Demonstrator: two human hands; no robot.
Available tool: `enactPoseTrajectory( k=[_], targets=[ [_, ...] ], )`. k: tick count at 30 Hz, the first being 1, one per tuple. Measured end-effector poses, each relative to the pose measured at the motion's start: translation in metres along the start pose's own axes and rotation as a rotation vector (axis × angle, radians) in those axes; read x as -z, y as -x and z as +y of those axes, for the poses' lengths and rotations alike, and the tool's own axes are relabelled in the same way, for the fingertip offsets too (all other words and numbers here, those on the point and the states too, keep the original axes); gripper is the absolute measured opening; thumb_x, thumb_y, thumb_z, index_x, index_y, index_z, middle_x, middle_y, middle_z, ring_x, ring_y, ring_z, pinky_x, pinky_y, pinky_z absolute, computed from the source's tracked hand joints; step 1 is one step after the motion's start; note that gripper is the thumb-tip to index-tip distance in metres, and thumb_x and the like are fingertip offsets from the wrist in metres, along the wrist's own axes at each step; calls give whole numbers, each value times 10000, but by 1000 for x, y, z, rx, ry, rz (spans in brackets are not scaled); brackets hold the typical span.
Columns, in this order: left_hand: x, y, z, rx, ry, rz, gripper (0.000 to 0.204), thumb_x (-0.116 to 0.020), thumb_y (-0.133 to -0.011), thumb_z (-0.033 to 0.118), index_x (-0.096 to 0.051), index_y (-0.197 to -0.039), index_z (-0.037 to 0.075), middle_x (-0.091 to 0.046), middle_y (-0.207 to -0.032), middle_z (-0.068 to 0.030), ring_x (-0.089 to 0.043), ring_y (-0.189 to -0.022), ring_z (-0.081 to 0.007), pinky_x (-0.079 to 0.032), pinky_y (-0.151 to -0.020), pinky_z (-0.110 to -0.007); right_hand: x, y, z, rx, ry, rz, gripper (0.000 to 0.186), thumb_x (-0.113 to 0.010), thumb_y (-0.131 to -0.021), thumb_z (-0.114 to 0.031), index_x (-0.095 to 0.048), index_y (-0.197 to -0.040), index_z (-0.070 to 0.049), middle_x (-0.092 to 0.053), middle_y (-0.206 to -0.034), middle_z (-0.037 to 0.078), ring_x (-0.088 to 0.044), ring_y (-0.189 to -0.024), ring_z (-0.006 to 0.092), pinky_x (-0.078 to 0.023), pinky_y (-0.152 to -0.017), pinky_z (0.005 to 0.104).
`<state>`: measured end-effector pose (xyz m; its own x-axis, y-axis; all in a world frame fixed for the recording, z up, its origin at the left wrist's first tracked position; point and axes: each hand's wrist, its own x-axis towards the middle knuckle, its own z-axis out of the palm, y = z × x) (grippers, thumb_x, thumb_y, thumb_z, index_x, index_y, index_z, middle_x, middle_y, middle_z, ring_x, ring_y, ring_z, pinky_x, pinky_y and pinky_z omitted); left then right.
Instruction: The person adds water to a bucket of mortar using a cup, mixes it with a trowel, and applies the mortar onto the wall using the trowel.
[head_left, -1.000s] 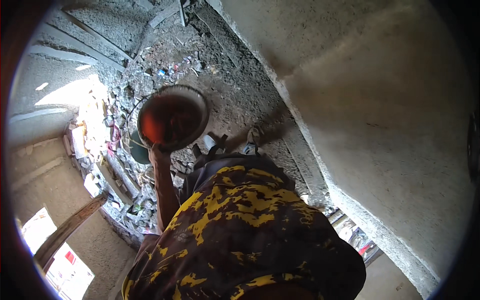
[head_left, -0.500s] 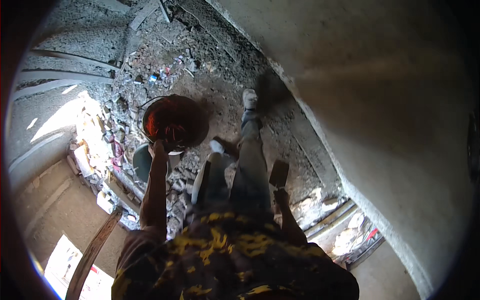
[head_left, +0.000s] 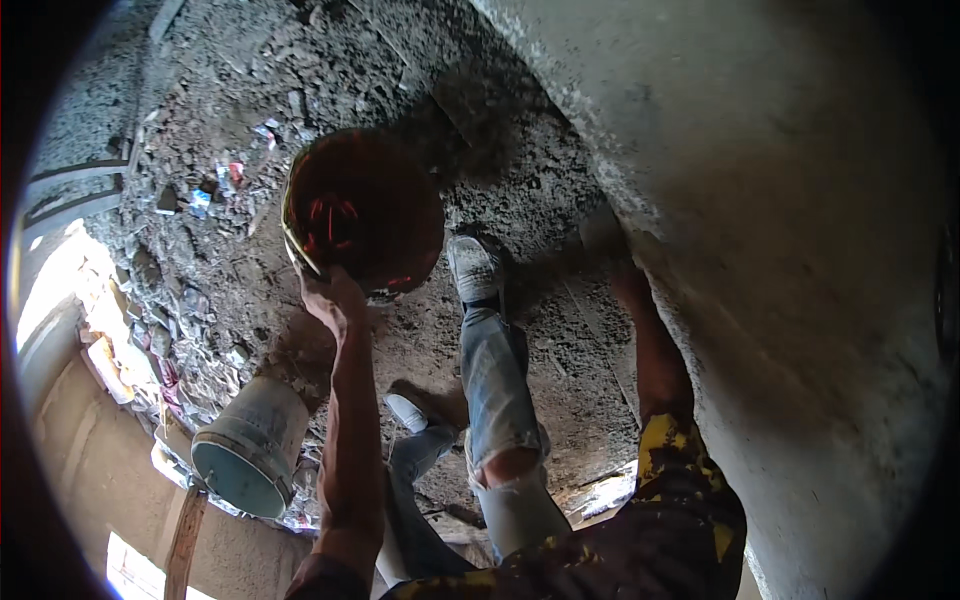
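My left hand (head_left: 335, 300) is closed on the near rim of a round, dark bucket (head_left: 375, 205) with a reddish inside, held up above the floor. The bucket tilts so its mouth faces me; what lies in its dark depth is hard to make out. On the right, my right hand (head_left: 632, 288) is in shadow close against the wall, fingers wrapped round the handle of a flat, square-bladed trowel (head_left: 603, 234). The blade points away from me, beside the wall's rough edge.
A pale bucket (head_left: 255, 430) lies tipped at the left, its mouth toward me. Rubble and scraps of litter (head_left: 200, 203) cover the rough floor (head_left: 225, 110). A large plastered wall (head_left: 790, 220) runs along my right. A wooden post (head_left: 185, 540) stands at the lower left.
I have stepped forward. My left hand has carried the dark bucket ahead, and my right hand has swung the trowel from beside my leg out to the wall.
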<state>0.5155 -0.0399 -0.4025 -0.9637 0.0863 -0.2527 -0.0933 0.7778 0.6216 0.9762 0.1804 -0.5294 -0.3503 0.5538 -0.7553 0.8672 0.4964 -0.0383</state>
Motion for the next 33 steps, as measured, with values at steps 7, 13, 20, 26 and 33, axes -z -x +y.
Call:
enactPoseTrajectory(
  k=[7,13,20,26,33],
  targets=[
    [-56,2,29,-18,20,-24,560,-478,-742,96,-431,-1282,-45,-631,-953,-269,-632,-855,-384,-471,-801,-435,40,-90,-72,-149,-493,-33,444,-486,-929,-235,-449,-1330,-46,-584,-1130,199,-586,-919,366,-481,-812,468],
    [-97,-2,61,-25,6,-65,393,-512,-758,34,-414,-1121,-83,-608,-924,-262,-633,-806,-346,-513,-749,-421,69,-138,-121,96,-124,389,389,-449,-911,-283,-529,-1115,37,-619,-993,244,-610,-804,353,-496,-710,414],
    [-139,-5,89,-93,-18,-36,388,-538,-753,65,-435,-1099,-78,-562,-1005,-260,-606,-902,-382,-484,-811,-436,34,-109,-153,-23,-587,685,342,-531,-878,-301,-573,-1071,-22,-629,-889,209,-626,-789,360,-522,-679,434],
    [-112,-25,96,107,34,-166,586,-487,-723,-18,-444,-1307,8,-305,-1371,-362,-429,-1207,-451,-355,-1029,-406,109,-35,-276,249,-201,629,259,-549,-838,-116,-568,-1087,-50,-616,-890,138,-612,-722,283,-516,-613,368],
    [-125,-47,127,233,-2,-133,463,-534,-744,27,-522,-1206,56,-396,-1246,-267,-566,-1020,-402,-379,-970,-523,-27,-29,-65,-28,-997,343,364,-641,-816,-235,-575,-1134,-69,-606,-955,149,-613,-771,318,-487,-675,453]
  ],
)
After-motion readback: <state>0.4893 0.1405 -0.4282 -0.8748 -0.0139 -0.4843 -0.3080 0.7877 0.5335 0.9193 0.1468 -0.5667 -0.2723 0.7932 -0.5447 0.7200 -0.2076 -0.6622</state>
